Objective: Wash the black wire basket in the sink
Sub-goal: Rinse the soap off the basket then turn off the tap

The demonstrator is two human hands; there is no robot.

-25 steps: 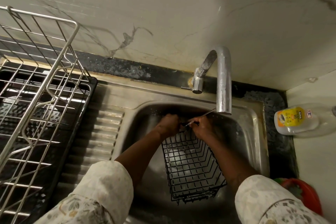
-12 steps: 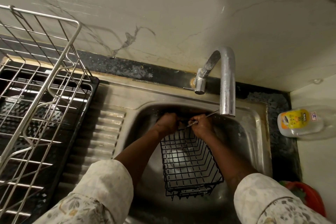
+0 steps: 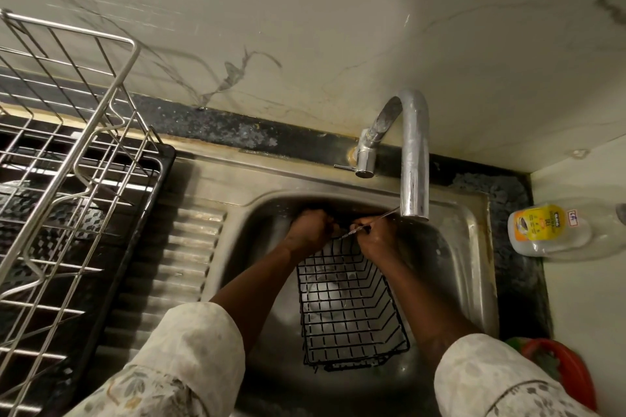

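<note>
The black wire basket (image 3: 349, 308) lies in the steel sink (image 3: 474, 267), its open side facing up toward me. My left hand (image 3: 310, 228) grips the basket's far rim with curled fingers. Beside it, my right hand (image 3: 377, 235) holds a thin metal tool (image 3: 386, 216) against the same rim. Both hands sit just below and left of the tap spout (image 3: 414, 159). No water stream is visible. What lies between the two hands is too dark to make out.
A steel dish rack (image 3: 67, 145) on a black tray (image 3: 162, 176) stands on the left over the ribbed drainboard (image 3: 183, 264). A bottle with a yellow label (image 3: 548, 227) lies on the right counter. A red-rimmed object (image 3: 565, 372) is at lower right.
The hands stay at the basket's far rim. The view has shifted slightly and the basket's near end has swung a little to the left.
</note>
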